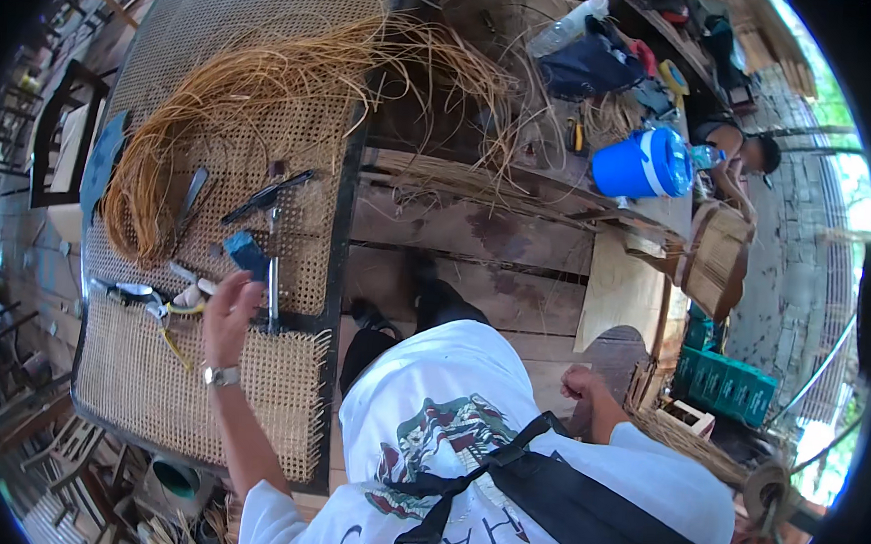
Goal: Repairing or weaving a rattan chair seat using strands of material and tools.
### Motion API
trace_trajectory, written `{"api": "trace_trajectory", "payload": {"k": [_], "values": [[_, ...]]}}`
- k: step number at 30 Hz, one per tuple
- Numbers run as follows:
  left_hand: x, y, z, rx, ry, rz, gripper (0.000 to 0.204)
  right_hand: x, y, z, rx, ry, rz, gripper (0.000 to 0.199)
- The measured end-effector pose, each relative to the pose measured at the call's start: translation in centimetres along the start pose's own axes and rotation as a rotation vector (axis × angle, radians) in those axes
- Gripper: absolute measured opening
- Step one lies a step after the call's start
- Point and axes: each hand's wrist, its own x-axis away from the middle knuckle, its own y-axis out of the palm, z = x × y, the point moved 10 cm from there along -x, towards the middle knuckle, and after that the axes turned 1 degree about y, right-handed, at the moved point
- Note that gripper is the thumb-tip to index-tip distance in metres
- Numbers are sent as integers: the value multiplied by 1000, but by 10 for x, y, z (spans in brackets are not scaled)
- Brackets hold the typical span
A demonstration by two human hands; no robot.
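My left hand (pixel 230 318), with a watch on the wrist, is over the woven cane panel (pixel 202 398) at the left. Its fingers are loosely bent and apart, and no object shows in them. Just beyond the fingertips lies a blue block (pixel 247 254), beside a hammer (pixel 275 273) with a metal shaft. Yellow-handled pliers (pixel 165 311) and other hand tools lie left of the hand. A dark, slim tool (pixel 265 197) is farther up the panel. My right hand (pixel 579 382) is curled closed by my right side, away from the panel, with nothing visible in it.
A long bundle of brown cane strands (pixel 238 84) curves over the panel's far part. A blue bucket (pixel 638 162) stands on a wooden bench at right, near a dark cloth (pixel 589 65) and a plastic bottle (pixel 568 28). Another person (pixel 732 155) sits beyond the bucket.
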Motion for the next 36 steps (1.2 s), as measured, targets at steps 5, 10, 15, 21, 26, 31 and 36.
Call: {"api": "trace_trajectory", "payload": {"k": [5, 10, 15, 21, 26, 31, 36], "values": [[-40, 70, 15, 109, 39, -2, 25, 4, -18, 21, -300, -164, 342, 18], [-135, 31, 23, -355, 162, 401, 29, -17, -9, 88, -444, -93, 262, 21], [-192, 53, 23, -372, 377, 347, 35, -34, -16, 91, -480, -128, 126, 18], [-148, 18, 50, -519, 223, 765, 41, 17, -66, 20, -363, -223, 190, 10], [-63, -19, 7, -552, 27, 861, 33, -8, -82, -20, -267, -340, 172, 9], [-35, -113, -24, -617, -80, 953, 29, -11, -85, -38, -209, -411, 188, 9], [-6, -175, -37, -642, -224, 1011, 28, -6, -99, -61, -142, -478, 248, 10]]}}
